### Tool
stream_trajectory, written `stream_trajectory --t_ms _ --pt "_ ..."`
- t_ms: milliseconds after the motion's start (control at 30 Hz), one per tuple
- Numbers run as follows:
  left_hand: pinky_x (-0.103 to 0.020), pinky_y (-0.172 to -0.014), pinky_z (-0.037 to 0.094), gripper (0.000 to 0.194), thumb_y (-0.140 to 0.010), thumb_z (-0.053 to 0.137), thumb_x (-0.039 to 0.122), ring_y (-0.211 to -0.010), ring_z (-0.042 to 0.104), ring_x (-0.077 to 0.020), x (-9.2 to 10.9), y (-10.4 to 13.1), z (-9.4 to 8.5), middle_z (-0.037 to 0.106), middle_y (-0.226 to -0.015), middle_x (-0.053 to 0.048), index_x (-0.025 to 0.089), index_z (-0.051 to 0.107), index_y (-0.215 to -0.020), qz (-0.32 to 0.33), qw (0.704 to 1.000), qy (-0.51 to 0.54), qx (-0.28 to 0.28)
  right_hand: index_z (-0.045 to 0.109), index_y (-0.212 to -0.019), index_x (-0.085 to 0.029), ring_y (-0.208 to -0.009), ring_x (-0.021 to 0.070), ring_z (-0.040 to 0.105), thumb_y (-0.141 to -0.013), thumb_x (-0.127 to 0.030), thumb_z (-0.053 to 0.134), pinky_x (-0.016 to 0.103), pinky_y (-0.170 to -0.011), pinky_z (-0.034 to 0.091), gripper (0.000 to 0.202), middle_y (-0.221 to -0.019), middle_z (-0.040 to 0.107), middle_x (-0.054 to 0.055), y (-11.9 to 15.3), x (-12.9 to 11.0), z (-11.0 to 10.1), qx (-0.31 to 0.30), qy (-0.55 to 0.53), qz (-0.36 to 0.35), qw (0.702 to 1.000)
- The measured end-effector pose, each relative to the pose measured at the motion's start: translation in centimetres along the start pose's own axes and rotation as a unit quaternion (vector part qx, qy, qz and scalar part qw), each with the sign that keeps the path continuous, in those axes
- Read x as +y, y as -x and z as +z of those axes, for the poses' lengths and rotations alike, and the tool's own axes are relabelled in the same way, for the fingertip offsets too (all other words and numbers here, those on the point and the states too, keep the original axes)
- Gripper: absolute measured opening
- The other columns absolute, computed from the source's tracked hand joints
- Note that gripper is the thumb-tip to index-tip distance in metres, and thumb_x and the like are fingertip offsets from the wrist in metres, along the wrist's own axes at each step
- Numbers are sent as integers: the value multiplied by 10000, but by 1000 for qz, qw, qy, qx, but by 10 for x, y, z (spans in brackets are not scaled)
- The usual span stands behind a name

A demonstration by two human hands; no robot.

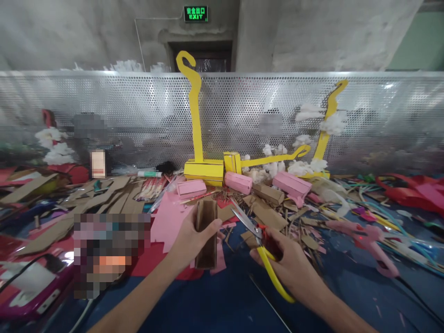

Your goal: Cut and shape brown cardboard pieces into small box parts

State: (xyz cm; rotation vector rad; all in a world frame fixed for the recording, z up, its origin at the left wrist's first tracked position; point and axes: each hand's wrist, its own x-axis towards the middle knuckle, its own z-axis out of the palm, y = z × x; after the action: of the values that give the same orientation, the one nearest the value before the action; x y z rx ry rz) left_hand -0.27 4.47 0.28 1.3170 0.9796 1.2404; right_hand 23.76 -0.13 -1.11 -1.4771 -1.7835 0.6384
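A hollow brown cardboard box (207,236) is held upright in my left hand (192,238), its long open side facing me and pink paper at its lower end. Scissors (250,225) with yellow and red handles are in my right hand (286,259). Their blades are slightly apart and point up and left, to the right of the box without touching it. Pink paper (169,219) lies behind my left hand. Cardboard scraps (267,212) are spread just beyond the scissors.
Yellow hook-topped pieces (196,120) stand at the back before a perforated metal barrier (138,111). Pink blocks (292,185) lie near them. A pink glue gun (371,240) with a cord is at right, a purple case (38,296) at lower left, and a thin rod (268,303) in front.
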Motion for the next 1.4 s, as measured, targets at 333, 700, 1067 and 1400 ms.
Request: stream_trajectory --t_ms 333,700,1067,1400 --pt "-263 -531 535 502 -846 681 641 -528 659 -165 1 4 0 704 -637 -27 163 592 -972 -34 997 50 -39 534 -816 -219 -637 149 446 -843 -547 682 266 -575 356 361 -697 497 -47 -2 10 3 8 16 -16 1000" --pt "-237 -495 486 465 -822 745 556 -527 608 -135 8 8 -5 727 -807 -24 210 534 -1051 -38 991 29 -127 473 -754 -226 -633 140 413 -822 -506 678 265 -573 325 354 -689 464 -52 -5 1 -4 -15 20 -34 999" --pt "-268 -700 479 296 -950 626 461 -793 655 -202 12 11 -11 742 -894 -56 188 726 -1002 58 972 -101 -204 485 -771 -222 -630 131 409 -744 -360 777 262 -566 292 324 -680 493 -66 -2 0 -16 -82 67 -31 994" --pt "-270 -737 465 259 -955 639 427 -824 629 -187 15 11 -16 723 -872 -40 189 735 -916 76 956 -174 -225 494 -767 -225 -639 129 416 -704 -368 829 256 -571 300 369 -693 531 -72 -1 8 -16 -80 107 -69 989"
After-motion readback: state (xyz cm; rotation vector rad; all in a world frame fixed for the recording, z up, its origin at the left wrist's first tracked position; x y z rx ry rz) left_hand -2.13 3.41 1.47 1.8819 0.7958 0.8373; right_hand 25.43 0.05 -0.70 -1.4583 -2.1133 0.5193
